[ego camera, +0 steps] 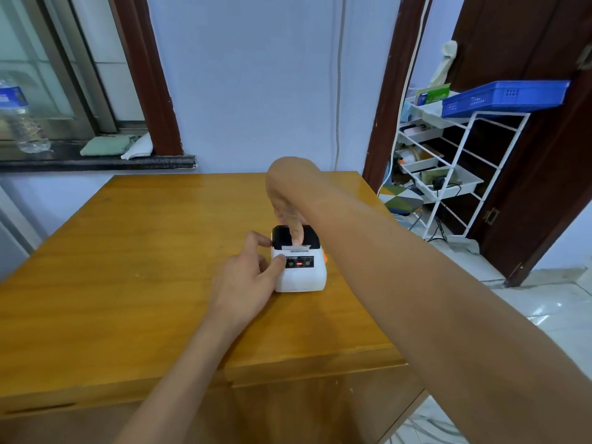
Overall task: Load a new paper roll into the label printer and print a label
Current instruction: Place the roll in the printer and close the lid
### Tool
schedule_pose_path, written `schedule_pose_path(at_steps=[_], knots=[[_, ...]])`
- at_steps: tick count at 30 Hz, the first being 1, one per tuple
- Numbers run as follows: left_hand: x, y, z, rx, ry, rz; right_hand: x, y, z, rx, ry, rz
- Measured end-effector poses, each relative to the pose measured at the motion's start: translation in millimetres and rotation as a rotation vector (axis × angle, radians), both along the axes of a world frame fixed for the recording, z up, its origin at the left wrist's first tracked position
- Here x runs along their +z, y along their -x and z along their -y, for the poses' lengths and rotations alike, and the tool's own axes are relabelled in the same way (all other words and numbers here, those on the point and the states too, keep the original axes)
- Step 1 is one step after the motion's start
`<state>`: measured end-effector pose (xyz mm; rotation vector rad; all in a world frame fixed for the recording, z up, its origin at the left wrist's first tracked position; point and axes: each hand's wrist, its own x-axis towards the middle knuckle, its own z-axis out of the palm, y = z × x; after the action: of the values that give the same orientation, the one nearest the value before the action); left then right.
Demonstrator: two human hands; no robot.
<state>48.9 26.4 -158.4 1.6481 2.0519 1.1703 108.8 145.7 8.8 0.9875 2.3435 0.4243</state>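
The label printer (300,262) sits on the wooden worktop (144,267), a little past its middle and toward the far right part, white in the body with a black lid on top and a dark control strip across its front face. A small red light shows in that strip, between 2 round buttons. An orange tab sticks out from the printer's right side. The person's left hand (248,277) lies against the printer's left side, thumb pressed on the left end of the control strip, forefinger touching the left edge of the black lid; its grip is loose and partly spread, steadying the body without wrapping round it. The right hand (288,200) comes down from above the printer, wrist bent, with 1 finger pointed straight down onto the front edge of the black lid, just behind a pale strip of paper at the slot. The other fingers of that hand are curled back, and whether they hold anything I cannot tell. The lid looks closed, so the paper roll is hidden if it is inside. Left of the printer, well apart, a window sill (96,161) carries a clear plastic bottle (22,120) and a folded green cloth (107,145). Right of the printer, beyond the worktop's edge, a white wire rack (455,161) stands with a blue tray (503,97) on top.
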Motion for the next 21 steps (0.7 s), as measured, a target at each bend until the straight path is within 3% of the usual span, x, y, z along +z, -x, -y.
schedule_pose_path(at_steps=[4, 11, 21], knots=[[1.4, 1.6, 0.0, -0.007, 0.005, -0.002, -3.3, -10.7, -3.6, -0.272, 0.265, 0.041], [4.0, -0.7, 1.3, -0.04, 0.021, 0.054, -20.0, -37.9, -9.3, -0.17, 0.304, -0.126], [9.7, -5.8, 13.0, -0.044, 0.026, 0.027, -59.1, -98.5, 18.3, -0.073, 0.245, -0.732]])
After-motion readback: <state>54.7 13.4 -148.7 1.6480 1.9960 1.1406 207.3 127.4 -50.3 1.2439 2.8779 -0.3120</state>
